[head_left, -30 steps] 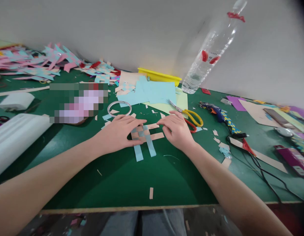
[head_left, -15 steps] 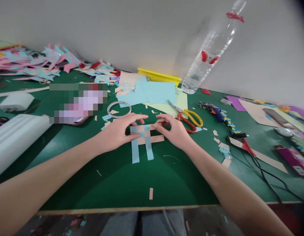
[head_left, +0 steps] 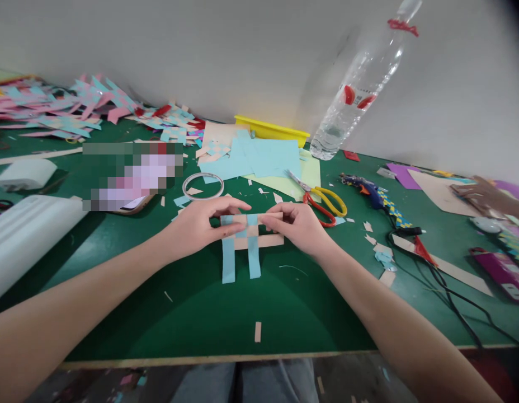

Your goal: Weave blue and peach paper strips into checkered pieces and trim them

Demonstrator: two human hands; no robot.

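In the middle of the head view is a small woven piece of paper strips (head_left: 253,246), two light blue ones crossing pale pink ones in a checked pattern. The blue ends hang toward me, and the pink ends stick out to the right. My left hand (head_left: 207,221) is closed on its upper left part, thumb in front and fingers behind. With thumb and fingertips, my right hand (head_left: 299,224) pinches the upper pink strip at the right side. Fingers hide part of the weave.
Scissors (head_left: 322,198) and a tape roll (head_left: 203,186) lie just beyond my hands. Behind are blue paper sheets (head_left: 263,157) and a leaning water bottle (head_left: 352,95). A blurred-out phone (head_left: 133,204) is at left. Another person's hand (head_left: 490,196) reaches in at far right.
The woven piece has tilted up slightly, its blue ends shifting left. My right fingers have closed on the upper pink strip. Another person's hand has appeared at the far right.
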